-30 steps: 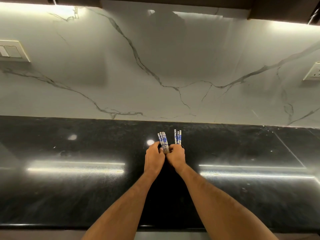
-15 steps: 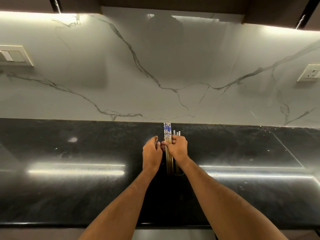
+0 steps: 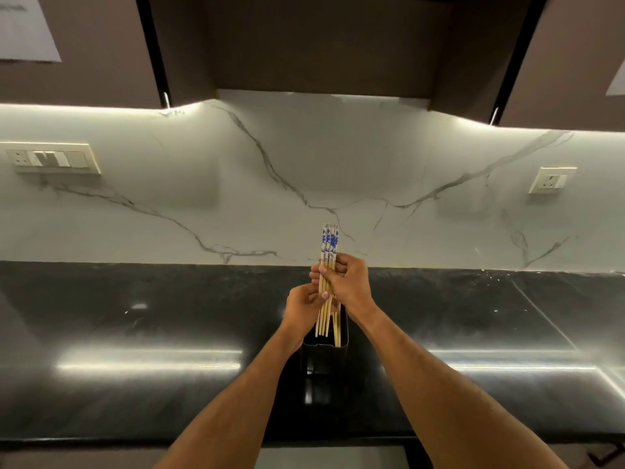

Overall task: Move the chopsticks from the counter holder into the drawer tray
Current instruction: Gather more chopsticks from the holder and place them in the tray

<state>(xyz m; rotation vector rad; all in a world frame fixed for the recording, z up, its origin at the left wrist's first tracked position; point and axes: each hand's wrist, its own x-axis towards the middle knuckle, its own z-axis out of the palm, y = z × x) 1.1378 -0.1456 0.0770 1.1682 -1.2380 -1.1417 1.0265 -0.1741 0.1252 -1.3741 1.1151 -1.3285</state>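
Fingers of the right hand (image 3: 350, 282) are curling round a bundle of pale bamboo chopsticks with blue-and-white patterned tops (image 3: 327, 282), gripping them just below the pattern, while the left hand (image 3: 302, 308) is pinching the shafts lower down from the left side. Both hands are touching the bundle; the right is sitting higher and carrying most of it. Its long axis is running near upright, patterned ends pointing up towards the marble backsplash (image 3: 236, 204), thin tips hanging just above the mouth of the black rectangular metal holder (image 3: 324, 353) on the glossy black counter (image 3: 135, 333). Another chopstick or two are leaning inside the holder. No drawer tray is showing.
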